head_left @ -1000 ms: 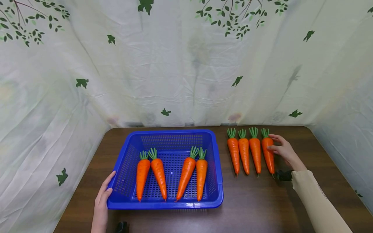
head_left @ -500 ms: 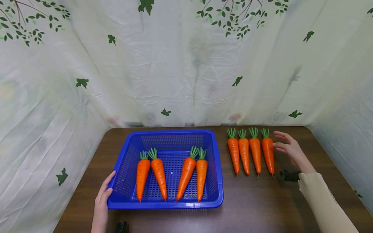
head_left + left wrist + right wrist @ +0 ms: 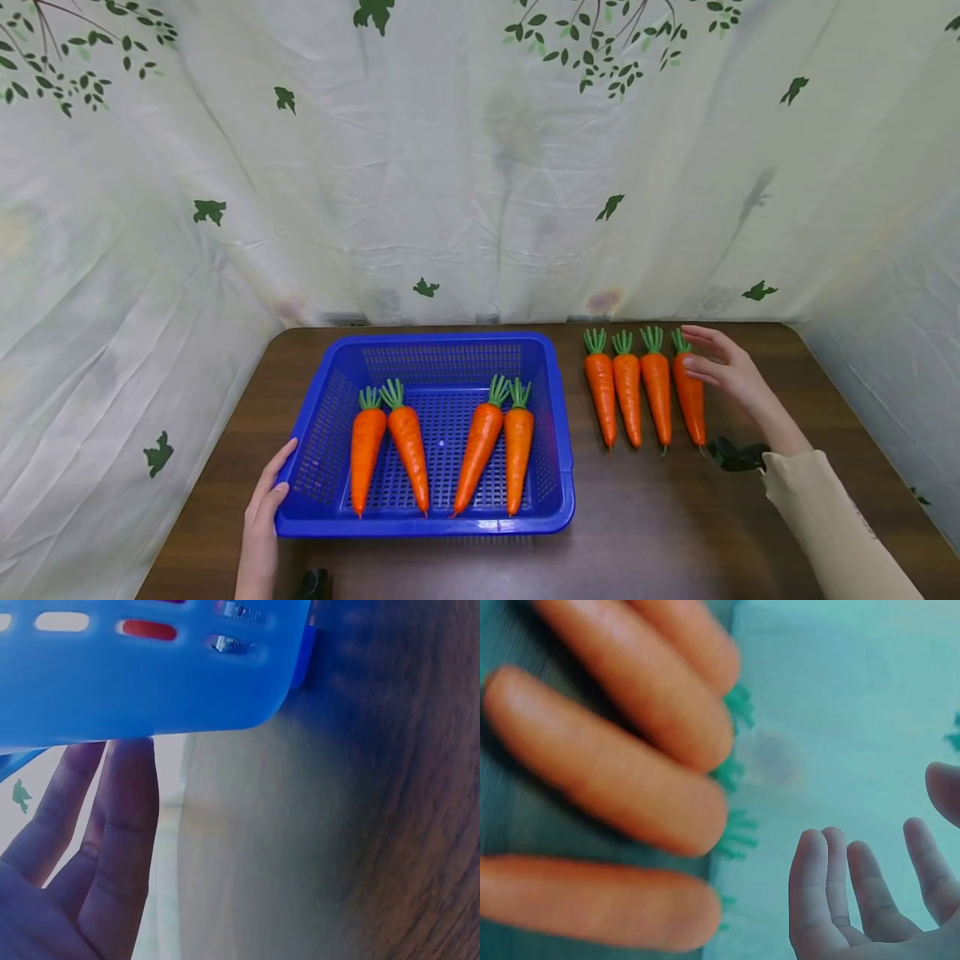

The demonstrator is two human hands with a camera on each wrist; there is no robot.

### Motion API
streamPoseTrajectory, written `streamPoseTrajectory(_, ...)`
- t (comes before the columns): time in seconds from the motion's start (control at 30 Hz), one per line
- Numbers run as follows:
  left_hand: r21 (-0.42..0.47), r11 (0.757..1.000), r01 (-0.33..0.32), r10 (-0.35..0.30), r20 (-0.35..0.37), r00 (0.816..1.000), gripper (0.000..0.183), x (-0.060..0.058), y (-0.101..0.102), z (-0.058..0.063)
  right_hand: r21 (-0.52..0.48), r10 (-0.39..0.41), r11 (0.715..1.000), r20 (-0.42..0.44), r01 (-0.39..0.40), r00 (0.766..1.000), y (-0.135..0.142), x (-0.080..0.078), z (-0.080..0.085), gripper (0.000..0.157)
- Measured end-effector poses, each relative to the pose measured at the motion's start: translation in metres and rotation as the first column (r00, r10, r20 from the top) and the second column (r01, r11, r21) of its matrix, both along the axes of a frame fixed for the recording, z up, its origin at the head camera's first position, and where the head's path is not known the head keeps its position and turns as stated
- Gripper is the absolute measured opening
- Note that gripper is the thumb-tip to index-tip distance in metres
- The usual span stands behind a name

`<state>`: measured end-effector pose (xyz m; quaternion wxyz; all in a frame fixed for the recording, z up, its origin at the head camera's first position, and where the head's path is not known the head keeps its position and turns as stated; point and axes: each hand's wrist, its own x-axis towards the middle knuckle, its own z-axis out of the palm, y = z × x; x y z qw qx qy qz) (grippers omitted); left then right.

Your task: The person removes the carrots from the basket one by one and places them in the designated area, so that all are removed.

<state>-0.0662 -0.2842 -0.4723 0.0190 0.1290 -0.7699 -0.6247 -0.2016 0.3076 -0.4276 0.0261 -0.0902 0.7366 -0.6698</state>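
A blue plastic basket (image 3: 427,527) with perforated walls stands on the table, several orange carrots with green tops lying inside. My left hand (image 3: 262,508) rests at its left side; in the left wrist view, nearly straight fingers (image 3: 124,825) touch the basket wall. To the right of the basket, several more carrots lie in a row, tops toward the back. Over the upper part of the rightmost carrot (image 3: 692,412) is my right hand (image 3: 731,371), hiding some of it. The right wrist view shows that hand (image 3: 877,915) with spread, loosely bent fingers and nothing between them.
The brown wooden table (image 3: 637,533) ends at the back against a white curtain (image 3: 450,167) printed with leaves. Curtain also hangs at both sides. A black wrist device (image 3: 738,454) sits below my right hand, another (image 3: 313,583) near my left wrist.
My right hand first drew back to the right from the rightmost carrot, then came back left over its top. The left hand, basket and carrots have stayed put.
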Motion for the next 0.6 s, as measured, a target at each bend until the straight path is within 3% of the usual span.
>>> streamPoseTrajectory(0.37,0.013,1.0,-0.002,0.002,-0.006,1.0,0.048,0.0,0.001,0.001,0.073,0.092,0.993,-0.032,-0.089,0.995,-0.034,0.009,0.022,0.043)
streamPoseTrajectory(0.6,0.013,1.0,-0.004,0.004,-0.007,1.0,0.048,0.001,0.001,0.002,0.054,0.152,0.987,-0.025,-0.151,0.988,-0.055,0.011,0.034,0.042)
